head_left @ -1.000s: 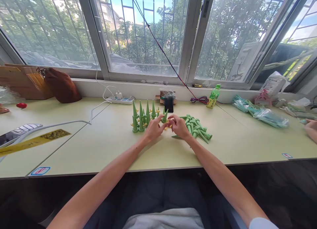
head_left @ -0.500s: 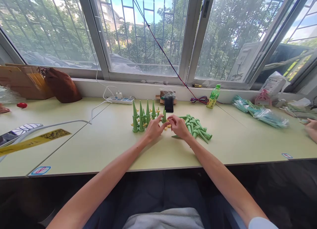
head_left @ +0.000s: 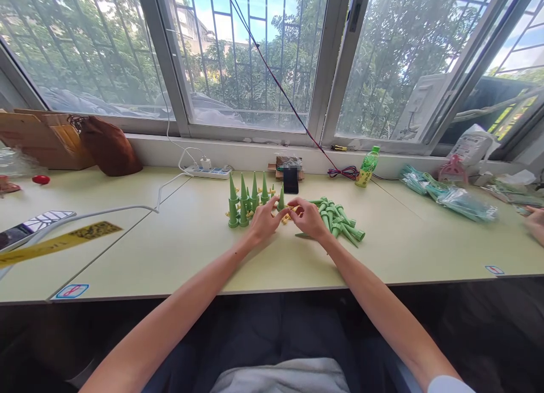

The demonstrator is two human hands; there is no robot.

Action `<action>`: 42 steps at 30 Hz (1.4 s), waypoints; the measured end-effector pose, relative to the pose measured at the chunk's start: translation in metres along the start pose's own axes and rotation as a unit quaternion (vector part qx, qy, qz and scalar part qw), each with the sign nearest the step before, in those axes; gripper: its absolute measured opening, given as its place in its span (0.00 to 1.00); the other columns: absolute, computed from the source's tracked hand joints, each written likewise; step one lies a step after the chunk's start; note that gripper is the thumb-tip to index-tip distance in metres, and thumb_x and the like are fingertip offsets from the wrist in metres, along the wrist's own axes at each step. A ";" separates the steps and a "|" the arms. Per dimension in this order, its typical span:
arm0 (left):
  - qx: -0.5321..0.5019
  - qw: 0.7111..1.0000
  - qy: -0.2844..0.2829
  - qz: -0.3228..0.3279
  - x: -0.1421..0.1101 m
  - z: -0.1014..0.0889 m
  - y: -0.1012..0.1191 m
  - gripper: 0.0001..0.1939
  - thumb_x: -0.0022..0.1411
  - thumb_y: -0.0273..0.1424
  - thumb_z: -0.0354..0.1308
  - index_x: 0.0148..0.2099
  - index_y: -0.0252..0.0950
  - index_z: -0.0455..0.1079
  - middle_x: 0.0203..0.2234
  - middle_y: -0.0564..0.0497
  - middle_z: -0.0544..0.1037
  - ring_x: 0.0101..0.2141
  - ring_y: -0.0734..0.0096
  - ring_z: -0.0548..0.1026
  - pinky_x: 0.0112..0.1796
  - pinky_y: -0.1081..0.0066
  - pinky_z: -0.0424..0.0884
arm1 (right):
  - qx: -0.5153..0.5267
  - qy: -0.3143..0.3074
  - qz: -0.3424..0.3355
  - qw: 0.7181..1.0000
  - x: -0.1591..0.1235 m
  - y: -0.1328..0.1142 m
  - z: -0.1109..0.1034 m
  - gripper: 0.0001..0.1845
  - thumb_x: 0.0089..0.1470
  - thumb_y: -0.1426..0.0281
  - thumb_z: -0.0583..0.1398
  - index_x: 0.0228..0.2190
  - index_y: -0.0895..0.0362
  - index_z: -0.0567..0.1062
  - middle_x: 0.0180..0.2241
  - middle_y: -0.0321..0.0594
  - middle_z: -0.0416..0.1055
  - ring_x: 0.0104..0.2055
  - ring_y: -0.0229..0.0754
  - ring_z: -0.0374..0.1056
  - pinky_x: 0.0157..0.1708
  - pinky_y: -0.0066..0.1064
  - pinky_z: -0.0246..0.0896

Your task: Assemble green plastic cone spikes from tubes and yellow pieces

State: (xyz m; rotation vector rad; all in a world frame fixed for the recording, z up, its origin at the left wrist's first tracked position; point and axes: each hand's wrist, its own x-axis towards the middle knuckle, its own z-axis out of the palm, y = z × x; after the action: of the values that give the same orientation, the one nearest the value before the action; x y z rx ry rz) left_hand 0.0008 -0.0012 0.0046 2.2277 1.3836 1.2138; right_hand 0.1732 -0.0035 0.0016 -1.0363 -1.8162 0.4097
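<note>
Green and upright, a spike rises between the pinched thumb and fingers of the left hand, well back from the near edge of the desk. The right hand curls narrow just beside it; yellow pieces show between the hands, and whether it grips one I cannot tell.

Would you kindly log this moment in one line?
left hand: holds upright green plastic cone | right hand: near small yellow pieces | loose green cones: heaped right

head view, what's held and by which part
The left hand holds a green spike near its base; whether the right hand grips anything cannot be told.
</note>
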 end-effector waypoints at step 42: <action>-0.105 0.994 -0.014 0.037 0.004 0.002 -0.003 0.08 0.60 0.28 0.57 0.43 0.37 0.67 0.42 0.50 0.70 0.24 0.80 0.70 0.25 0.76 0.68 | 0.022 0.017 0.032 0.999 0.000 0.002 0.002 0.07 0.55 0.66 0.59 0.33 0.56 0.73 0.25 0.38 0.77 0.26 0.40 0.72 0.29 0.29 0.64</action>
State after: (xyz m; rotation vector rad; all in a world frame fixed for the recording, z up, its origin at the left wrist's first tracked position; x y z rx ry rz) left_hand 0.0014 0.0040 0.0036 2.1573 1.1144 1.2820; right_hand 0.1725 -0.0024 -0.0003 -1.0664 -1.7410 0.4662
